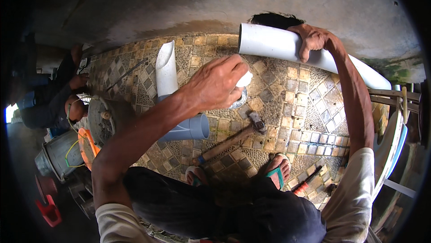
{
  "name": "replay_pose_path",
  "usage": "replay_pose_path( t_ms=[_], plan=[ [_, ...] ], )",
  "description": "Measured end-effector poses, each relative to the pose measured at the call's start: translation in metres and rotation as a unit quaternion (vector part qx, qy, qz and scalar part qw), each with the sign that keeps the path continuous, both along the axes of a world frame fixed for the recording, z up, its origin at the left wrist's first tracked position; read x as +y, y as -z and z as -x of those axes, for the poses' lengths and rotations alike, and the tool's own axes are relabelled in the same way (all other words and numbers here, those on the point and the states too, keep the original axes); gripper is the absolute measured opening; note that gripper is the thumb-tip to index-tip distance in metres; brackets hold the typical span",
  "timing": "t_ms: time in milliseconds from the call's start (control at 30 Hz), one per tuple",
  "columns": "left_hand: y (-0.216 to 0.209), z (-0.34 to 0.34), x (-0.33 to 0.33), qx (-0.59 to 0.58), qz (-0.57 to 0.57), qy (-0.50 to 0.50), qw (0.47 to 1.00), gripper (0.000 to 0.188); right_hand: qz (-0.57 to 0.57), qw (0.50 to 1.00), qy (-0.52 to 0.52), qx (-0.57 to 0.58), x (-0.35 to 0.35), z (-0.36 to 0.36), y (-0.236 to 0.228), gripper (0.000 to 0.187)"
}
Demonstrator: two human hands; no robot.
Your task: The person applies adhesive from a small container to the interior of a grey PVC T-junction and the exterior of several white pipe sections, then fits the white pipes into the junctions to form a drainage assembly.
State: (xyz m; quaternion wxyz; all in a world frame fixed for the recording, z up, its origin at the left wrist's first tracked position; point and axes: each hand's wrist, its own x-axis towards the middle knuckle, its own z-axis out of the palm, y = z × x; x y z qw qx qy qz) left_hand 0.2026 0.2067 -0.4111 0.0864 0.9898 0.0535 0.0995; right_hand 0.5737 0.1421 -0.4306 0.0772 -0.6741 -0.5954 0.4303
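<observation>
My right hand [313, 41] is wrapped over a long white plastic pipe [269, 41], which lies near the wall with its open end facing left. My left hand [219, 82] is closed around a small white thing [245, 79] just below that open end; most of it is hidden by my fingers, so its kind is unclear. Partly behind my left fingers, a round metal-rimmed can [239, 99] stands on the floor. Beyond my left forearm is a grey pipe tee [188, 128], with a short white pipe [166, 68] running up from it, cut at a slant.
A wooden-handled hammer [231, 141] lies before my feet. An orange-handled tool [307, 181] rests beside my right sandal. At left are a dark bucket [110, 117], an orange tool [87, 148] and a crouching person [49, 103]. The wall [193, 5] has a dark hole behind the pipe.
</observation>
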Motion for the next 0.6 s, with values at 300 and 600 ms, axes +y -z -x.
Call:
replay_pose_path(
  t_ms=[300,600],
  plan=[
    [-0.029,0.026,-0.022,0.049,0.218,-0.100,0.970,0.047,-0.072,0.987,0.017,-0.142,-0.002,-0.024,0.039,0.111],
    [-0.013,0.033,-0.032,0.077,0.258,-0.134,0.954,0.046,-0.222,0.923,-0.048,-0.312,-0.017,-0.021,0.150,0.080]
  ],
)
